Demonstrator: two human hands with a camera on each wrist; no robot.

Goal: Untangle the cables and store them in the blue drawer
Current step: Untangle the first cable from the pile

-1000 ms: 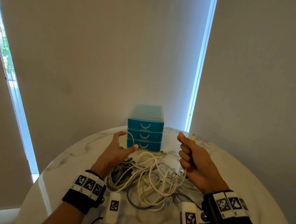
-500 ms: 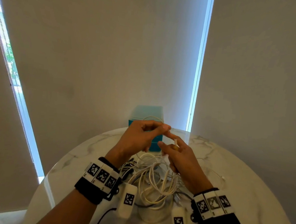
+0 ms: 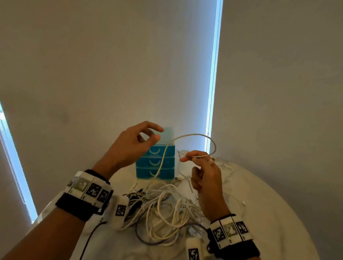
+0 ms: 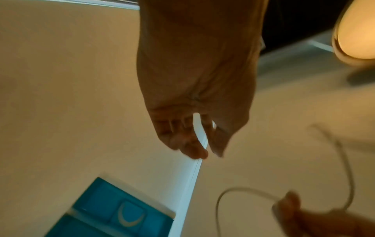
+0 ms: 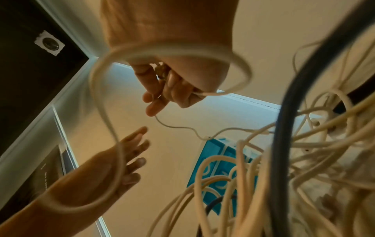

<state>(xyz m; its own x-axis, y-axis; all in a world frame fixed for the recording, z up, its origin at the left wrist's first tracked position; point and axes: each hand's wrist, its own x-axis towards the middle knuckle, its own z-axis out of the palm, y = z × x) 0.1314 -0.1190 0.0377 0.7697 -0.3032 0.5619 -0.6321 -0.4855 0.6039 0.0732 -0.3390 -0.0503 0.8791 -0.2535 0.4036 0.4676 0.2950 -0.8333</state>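
Right hand [image 3: 206, 172] pinches cable [image 3: 196, 135] end between thumb and finger, raised so loop arcs above fingers, likely to draw it free of tangle [image 3: 167, 212] below wrist. Left hand [image 3: 133, 145] empty, fingers loosely spread beside loop, likely ready to catch it. Drawer [image 3: 156, 165] beyond both hands, shut.

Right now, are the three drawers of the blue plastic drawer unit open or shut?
Shut. In the head view all three fronts of the blue plastic drawer unit sit flush, handles stacked in line, none pulled out.
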